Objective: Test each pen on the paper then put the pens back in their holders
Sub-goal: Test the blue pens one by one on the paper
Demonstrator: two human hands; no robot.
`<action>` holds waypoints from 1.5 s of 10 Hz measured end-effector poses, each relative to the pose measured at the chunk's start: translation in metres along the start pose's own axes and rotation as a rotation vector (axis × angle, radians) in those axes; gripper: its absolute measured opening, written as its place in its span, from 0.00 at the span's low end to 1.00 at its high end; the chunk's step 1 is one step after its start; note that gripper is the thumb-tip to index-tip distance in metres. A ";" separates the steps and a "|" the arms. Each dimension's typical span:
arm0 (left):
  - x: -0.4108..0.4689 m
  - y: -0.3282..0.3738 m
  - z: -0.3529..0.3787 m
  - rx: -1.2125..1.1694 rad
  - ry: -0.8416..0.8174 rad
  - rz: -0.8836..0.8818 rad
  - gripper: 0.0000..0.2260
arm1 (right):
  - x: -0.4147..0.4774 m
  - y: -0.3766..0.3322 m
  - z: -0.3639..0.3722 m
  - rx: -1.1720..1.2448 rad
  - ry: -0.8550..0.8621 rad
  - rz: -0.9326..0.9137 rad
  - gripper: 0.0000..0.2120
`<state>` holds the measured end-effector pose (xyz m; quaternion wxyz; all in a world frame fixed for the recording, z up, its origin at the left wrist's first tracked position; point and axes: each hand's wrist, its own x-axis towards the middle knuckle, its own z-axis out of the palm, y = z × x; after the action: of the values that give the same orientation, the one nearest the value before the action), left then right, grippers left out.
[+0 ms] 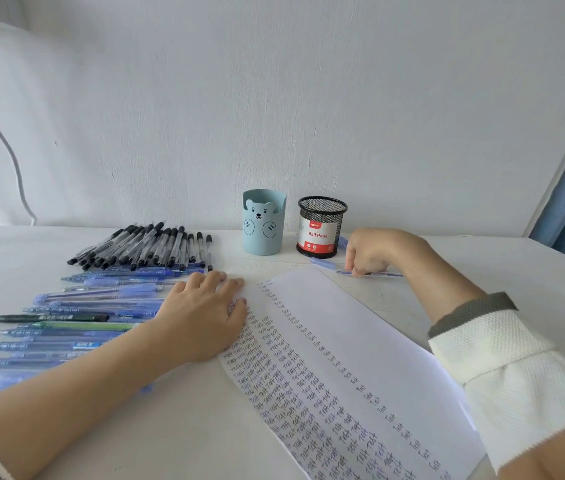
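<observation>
A white sheet of paper [353, 341] lies slanted on the table, its left part covered with rows of the word "Test". My left hand [204, 317] rests flat on the sheet's top left corner, fingers straight. My right hand [374, 251] is past the sheet's far edge, its fingers curled down onto a blue pen [378, 273] lying on the table. A loose blue cap [322, 262] lies beside it. Behind stand a light blue bear holder [263, 223] and a black mesh holder [321, 226] labelled "Ball Pens"; no pens show above either rim.
Several black-capped pens [146, 249] lie bunched at the back left. Several blue pens [94, 306], with a black one [49, 318] and a green one [90, 326] among them, lie in a row left of the paper. A white wall rises behind the white table [533, 271].
</observation>
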<state>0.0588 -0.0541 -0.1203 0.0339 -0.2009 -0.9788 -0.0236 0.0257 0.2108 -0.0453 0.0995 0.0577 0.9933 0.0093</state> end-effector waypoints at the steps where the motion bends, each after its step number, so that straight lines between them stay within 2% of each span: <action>1: -0.001 0.001 -0.001 0.004 0.000 -0.002 0.25 | -0.002 0.000 0.001 -0.015 -0.002 0.009 0.16; 2: -0.001 0.001 -0.002 0.007 0.002 -0.003 0.25 | -0.003 -0.002 0.002 -0.027 0.020 0.004 0.17; 4: 0.000 0.001 -0.001 0.013 0.003 -0.002 0.25 | 0.003 -0.002 0.007 0.114 0.072 -0.014 0.24; 5: -0.001 0.001 -0.001 0.015 -0.003 -0.002 0.25 | 0.007 -0.004 0.011 0.151 0.084 -0.061 0.25; 7: -0.001 0.001 -0.001 0.015 -0.001 -0.001 0.25 | 0.018 -0.006 0.022 0.322 0.240 -0.163 0.12; 8: 0.000 0.000 0.000 0.015 0.000 -0.001 0.25 | 0.021 -0.009 0.013 0.720 0.372 -0.153 0.09; 9: 0.000 0.000 0.000 0.013 -0.001 0.000 0.25 | 0.015 -0.012 -0.005 1.251 0.248 -0.164 0.10; 10: 0.000 0.000 0.001 0.005 0.004 0.001 0.25 | 0.005 -0.008 -0.017 1.686 -0.088 -0.186 0.09; 11: 0.000 0.000 0.001 0.006 0.007 0.000 0.25 | 0.002 -0.007 -0.017 1.857 -0.299 -0.218 0.17; 12: 0.000 0.000 0.000 0.007 0.002 -0.001 0.25 | -0.001 -0.011 -0.017 1.882 -0.396 -0.224 0.27; 13: 0.000 0.000 0.001 0.004 0.008 0.000 0.25 | -0.006 -0.014 -0.020 1.838 -0.461 -0.232 0.25; 14: 0.000 0.000 0.001 0.003 0.011 0.001 0.25 | -0.006 -0.013 -0.021 1.816 -0.441 -0.207 0.23; 15: 0.001 0.000 0.001 0.001 0.008 -0.001 0.25 | -0.001 -0.007 -0.022 1.880 -0.324 -0.194 0.23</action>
<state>0.0581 -0.0538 -0.1210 0.0379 -0.2003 -0.9787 -0.0239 0.0216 0.2034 -0.0241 0.1492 0.0319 0.5692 -0.8079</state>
